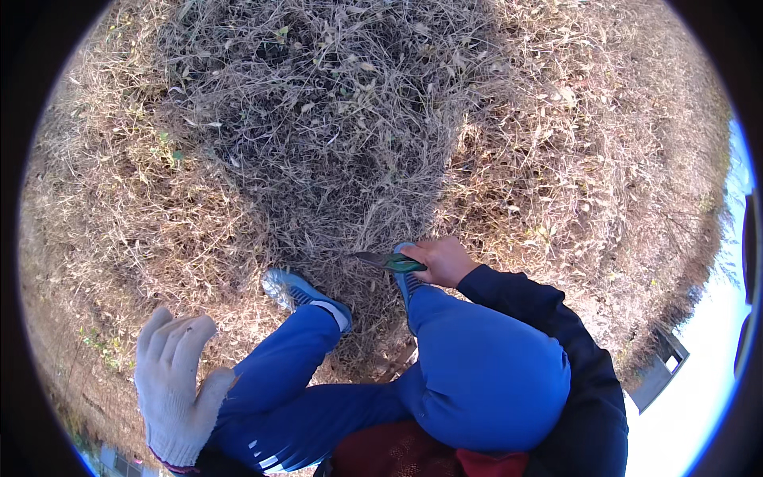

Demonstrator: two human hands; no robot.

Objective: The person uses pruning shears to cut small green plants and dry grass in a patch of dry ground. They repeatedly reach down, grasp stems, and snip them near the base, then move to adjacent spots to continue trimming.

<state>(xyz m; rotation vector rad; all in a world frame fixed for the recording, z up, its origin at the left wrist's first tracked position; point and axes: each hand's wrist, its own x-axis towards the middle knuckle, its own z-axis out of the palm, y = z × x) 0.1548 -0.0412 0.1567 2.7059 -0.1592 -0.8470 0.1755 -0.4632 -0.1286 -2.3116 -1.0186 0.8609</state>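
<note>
My bare right hand (444, 261) is closed around the green handles of a pair of pruning shears (393, 262). Their dark pointed blades extend leftward above the toe area of my right shoe (406, 283); whether the blades are parted cannot be made out. At the lower left, my left hand (179, 375) wears a white knitted work glove, its fingers slightly curled and the thumb apart, holding nothing. Between the hands are my blue trouser legs and my left shoe (307, 298), which rests on dry grass.
Dry, tangled grass (334, 131) with a few green leaves covers the ground ahead, and my shadow falls across it. Brown stalks show between my legs. A grey structure (658, 372) stands far off at the right edge, near bushes.
</note>
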